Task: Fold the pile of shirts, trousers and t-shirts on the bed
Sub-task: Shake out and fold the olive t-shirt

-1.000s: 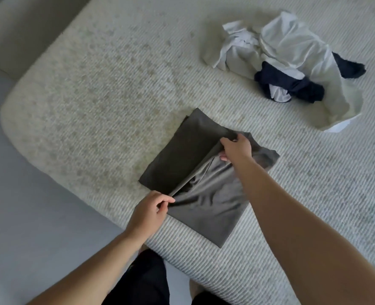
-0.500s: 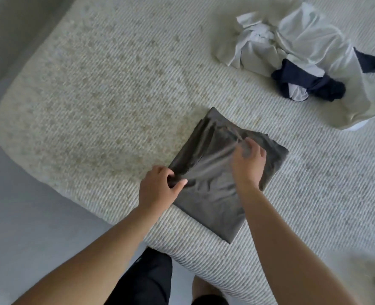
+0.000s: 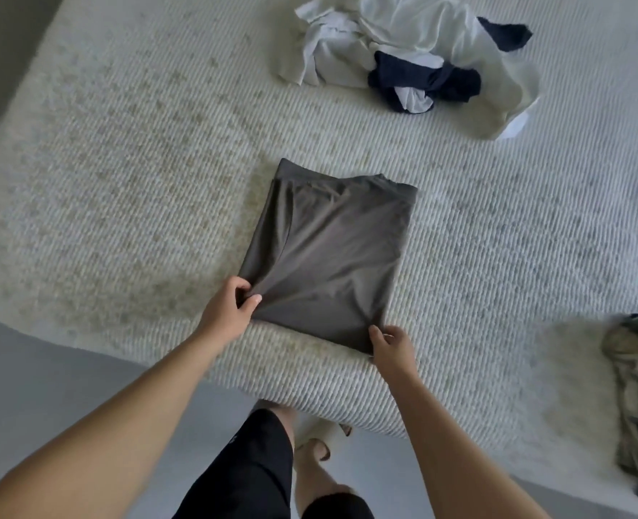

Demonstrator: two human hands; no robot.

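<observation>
The bed (image 3: pixel 160 162), covered in ribbed cream fabric, filled most of the frame. At upper right lay the unfolded pile (image 3: pixel 414 58) of white and navy clothes; a camouflage garment (image 3: pixel 636 391) sat at the right edge. In the centre lay the grey folded garment (image 3: pixel 328 256), thin, limp and probably light and slightly slick, so best taken by its near corners. The left hand (image 3: pixel 227 312) pinched the near left corner between thumb and fingers; the right hand (image 3: pixel 394 348) gripped the near right corner.
</observation>
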